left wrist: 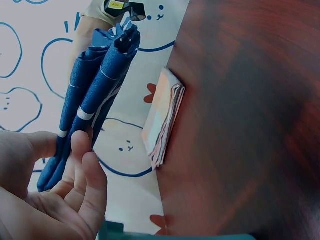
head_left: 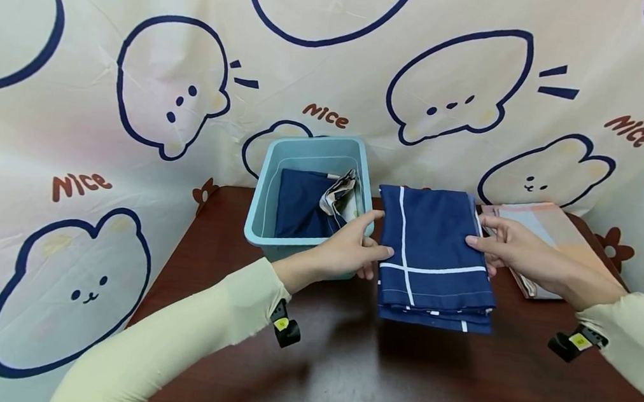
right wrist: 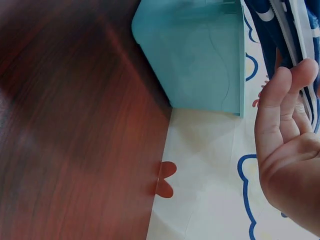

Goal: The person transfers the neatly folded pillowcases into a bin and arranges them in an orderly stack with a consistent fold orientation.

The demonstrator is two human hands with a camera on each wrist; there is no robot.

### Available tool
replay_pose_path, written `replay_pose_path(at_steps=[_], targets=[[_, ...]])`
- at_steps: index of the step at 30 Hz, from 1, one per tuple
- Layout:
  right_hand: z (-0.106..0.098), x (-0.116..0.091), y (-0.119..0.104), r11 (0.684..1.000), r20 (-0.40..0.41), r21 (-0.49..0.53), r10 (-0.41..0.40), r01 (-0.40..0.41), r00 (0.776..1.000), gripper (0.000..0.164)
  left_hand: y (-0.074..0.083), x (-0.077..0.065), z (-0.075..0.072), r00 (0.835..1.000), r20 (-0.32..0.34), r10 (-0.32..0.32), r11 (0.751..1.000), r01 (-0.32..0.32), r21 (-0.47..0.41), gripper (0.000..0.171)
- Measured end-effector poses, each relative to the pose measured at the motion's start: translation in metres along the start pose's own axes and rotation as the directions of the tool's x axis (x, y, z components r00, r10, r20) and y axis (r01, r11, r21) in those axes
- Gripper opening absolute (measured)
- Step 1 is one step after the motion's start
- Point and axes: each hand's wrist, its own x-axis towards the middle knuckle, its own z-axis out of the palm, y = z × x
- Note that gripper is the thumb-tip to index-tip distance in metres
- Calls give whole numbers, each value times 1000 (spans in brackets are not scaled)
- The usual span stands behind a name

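Observation:
A folded navy cloth (head_left: 439,237) with white crossing lines is held up above the table between both hands. My left hand (head_left: 349,248) pinches its left edge, thumb on the front face. At the opposite edge my right hand (head_left: 516,247) grips it the same way, thumb in front and fingers behind. From the side, in the left wrist view, the cloth (left wrist: 95,85) shows several thick folded layers. The right wrist view catches only part of the cloth (right wrist: 285,35) above the right hand (right wrist: 290,140).
A light blue bin (head_left: 260,208) stands left of the cloth, with another navy cloth (head_left: 301,202) and a pale patterned fabric (head_left: 339,196) inside. On the right of the brown table (head_left: 319,367) lies a folded peach and grey cloth (head_left: 555,231). A printed curtain (head_left: 310,78) hangs behind.

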Motion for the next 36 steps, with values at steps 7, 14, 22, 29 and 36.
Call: replay_pose_path(at_steps=[7, 14, 22, 29, 36], targets=[[3, 11, -9, 999, 10, 16, -40, 40, 999, 49, 4, -8, -14, 1000, -23, -12, 1000, 13, 16, 76], [6, 24, -18, 998, 19, 23, -56, 56, 998, 43, 5, -13, -29, 999, -41, -18, 999, 19, 38, 76], [8, 37, -30, 999, 16, 24, -38, 38, 999, 49, 1, -13, -47, 999, -36, -11, 997, 14, 76, 78], [11, 50, -40, 998, 50, 49, -44, 42, 998, 53, 0, -12, -64, 1000, -23, -10, 996, 12, 89, 79], [14, 65, -52, 997, 59, 82, -16, 11, 998, 61, 2, -14, -84, 1000, -13, -18, 995, 19, 95, 79]])
